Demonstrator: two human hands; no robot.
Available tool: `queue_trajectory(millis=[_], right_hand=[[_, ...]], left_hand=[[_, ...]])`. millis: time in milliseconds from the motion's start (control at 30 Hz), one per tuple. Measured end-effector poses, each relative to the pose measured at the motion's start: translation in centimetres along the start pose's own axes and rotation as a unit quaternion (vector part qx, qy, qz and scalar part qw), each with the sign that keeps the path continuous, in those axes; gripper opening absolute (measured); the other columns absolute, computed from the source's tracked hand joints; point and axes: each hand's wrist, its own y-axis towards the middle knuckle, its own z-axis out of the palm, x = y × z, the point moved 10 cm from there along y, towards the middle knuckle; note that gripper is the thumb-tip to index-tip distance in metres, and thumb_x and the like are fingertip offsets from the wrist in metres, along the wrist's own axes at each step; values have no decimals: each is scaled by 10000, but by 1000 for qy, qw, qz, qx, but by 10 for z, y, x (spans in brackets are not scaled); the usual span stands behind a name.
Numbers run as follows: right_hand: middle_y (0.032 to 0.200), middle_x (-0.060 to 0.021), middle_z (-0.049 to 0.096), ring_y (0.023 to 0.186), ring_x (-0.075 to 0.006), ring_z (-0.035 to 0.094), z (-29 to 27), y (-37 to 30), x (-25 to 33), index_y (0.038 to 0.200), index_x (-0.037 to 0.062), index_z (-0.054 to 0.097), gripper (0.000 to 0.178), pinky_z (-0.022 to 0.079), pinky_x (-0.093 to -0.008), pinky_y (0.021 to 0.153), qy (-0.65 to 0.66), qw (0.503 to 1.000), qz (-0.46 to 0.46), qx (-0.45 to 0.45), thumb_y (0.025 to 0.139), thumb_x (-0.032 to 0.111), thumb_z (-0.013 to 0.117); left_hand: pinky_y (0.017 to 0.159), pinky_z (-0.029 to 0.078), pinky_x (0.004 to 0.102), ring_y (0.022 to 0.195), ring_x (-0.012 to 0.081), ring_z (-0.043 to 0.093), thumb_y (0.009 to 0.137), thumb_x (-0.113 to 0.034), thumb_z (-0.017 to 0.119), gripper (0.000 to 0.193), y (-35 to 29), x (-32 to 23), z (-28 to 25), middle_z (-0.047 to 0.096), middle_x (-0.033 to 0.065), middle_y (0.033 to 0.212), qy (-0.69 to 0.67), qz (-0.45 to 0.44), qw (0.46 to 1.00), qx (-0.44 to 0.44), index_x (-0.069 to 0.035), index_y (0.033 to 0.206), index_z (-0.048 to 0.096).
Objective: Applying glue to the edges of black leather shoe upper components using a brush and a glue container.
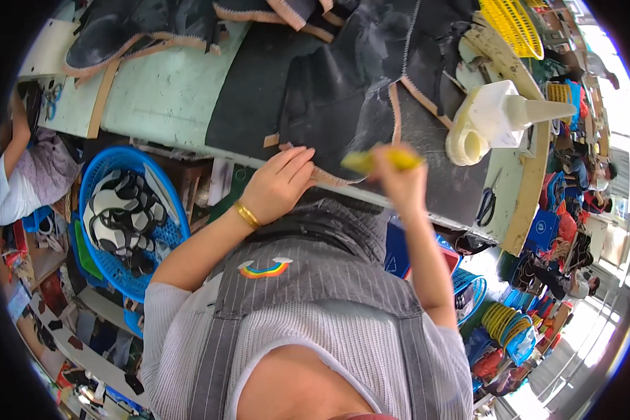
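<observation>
A black leather-like piece (pixel 336 105) with tan edges and zigzag stitching lies on a dark mat at the bench's near edge. My left hand (pixel 283 183), with a gold bangle at its wrist, is closed on the near rim of this piece, fingers together. In my right hand (pixel 404 183), closed and smeared by motion, is a yellow tool (pixel 360 163) whose kind I cannot make out. It is over the piece's near rim, right of my left hand. A small tan scrap (pixel 271 141) lies by my left fingers.
A white plastic bottle (pixel 497 112) with a long nozzle and a caked cup stands at the right. Dark-handled scissors (pixel 486 208) lie near the bench's right edge. More black pieces (pixel 147 35) are at the back left. A blue basket (pixel 87 238) of black-and-white parts stands left; another person's arm (pixel 17 133) is beyond.
</observation>
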Motion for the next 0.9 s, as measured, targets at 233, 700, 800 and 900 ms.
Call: queue_trajectory(millis=[233,700,800,900], right_hand=[[746,-90,625,647,-135,612,-177,-3,28,851,-44,608,228,492,-237,584,62,964,-72,-248,837,184,617],[871,-85,602,763,-158,605,-40,67,54,979,-46,591,277,521,-253,603,301,954,-6,13,833,188,618],[871,-113,612,766,-173,611,34,119,53,906,-80,601,268,532,-252,645,216,975,-11,50,814,170,634],[869,-118,613,751,-187,620,69,138,35,928,-94,582,286,556,-271,588,92,993,42,61,803,155,644]], left_hand=[[817,419,374,926,325,504,772,-111,645,253,29,59,-63,525,151,952,-28,-184,968,-171,10,961,529],[555,468,233,694,115,556,790,-75,594,133,17,144,31,583,22,827,-527,-536,654,-84,-48,915,556],[561,499,264,677,143,555,798,-55,586,131,-4,142,42,547,33,821,-575,-550,593,-124,-55,908,515],[572,522,292,682,175,559,809,-25,565,111,-17,139,46,511,59,806,-594,-566,542,-182,-20,895,495]])
